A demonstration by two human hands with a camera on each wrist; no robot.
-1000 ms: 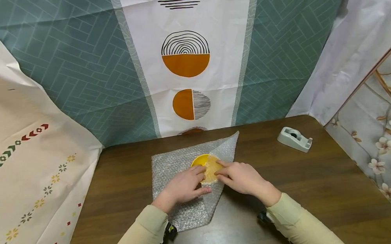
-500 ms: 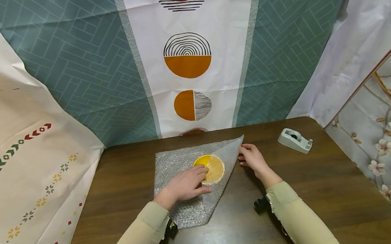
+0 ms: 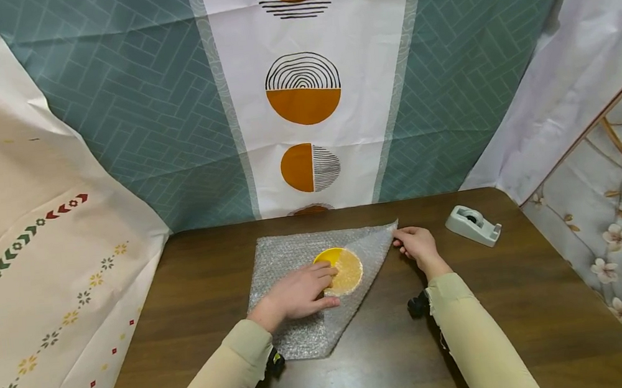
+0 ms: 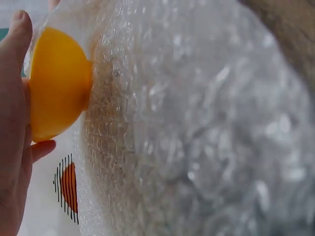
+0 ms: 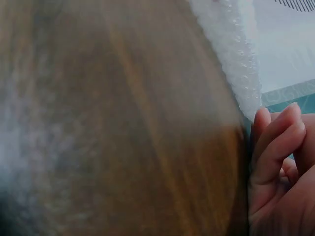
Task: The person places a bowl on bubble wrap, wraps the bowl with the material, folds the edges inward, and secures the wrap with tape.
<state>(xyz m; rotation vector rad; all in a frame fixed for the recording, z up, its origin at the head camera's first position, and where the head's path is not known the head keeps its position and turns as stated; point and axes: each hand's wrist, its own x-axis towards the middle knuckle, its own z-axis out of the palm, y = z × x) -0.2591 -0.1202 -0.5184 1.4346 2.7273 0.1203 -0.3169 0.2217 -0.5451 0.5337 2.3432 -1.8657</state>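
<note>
A small yellow bowl (image 3: 325, 256) stands on a sheet of bubble wrap (image 3: 283, 256), one folded flap lying over the bowl's right side. My left hand (image 3: 298, 291) rests on the bowl's rim with loosely extended fingers. In the left wrist view, the bowl (image 4: 59, 83) shows its rounded side and foot, the hand lying across its open top. At the back right, my right hand (image 3: 418, 246) pinches the pointed corner of the flap. The right wrist view shows the fingertips together at the tip of the bubble wrap (image 5: 229, 54).
A white tape dispenser (image 3: 473, 226) stands at the back right of the brown wooden table (image 3: 501, 300). Patterned cloths hang behind the table and along both sides. Each wrist carries a dark camera below its sleeve.
My right hand has moved from the covered side of the bowl out to the flap's far corner and now pinches it. My left hand has stayed on the bowl.
</note>
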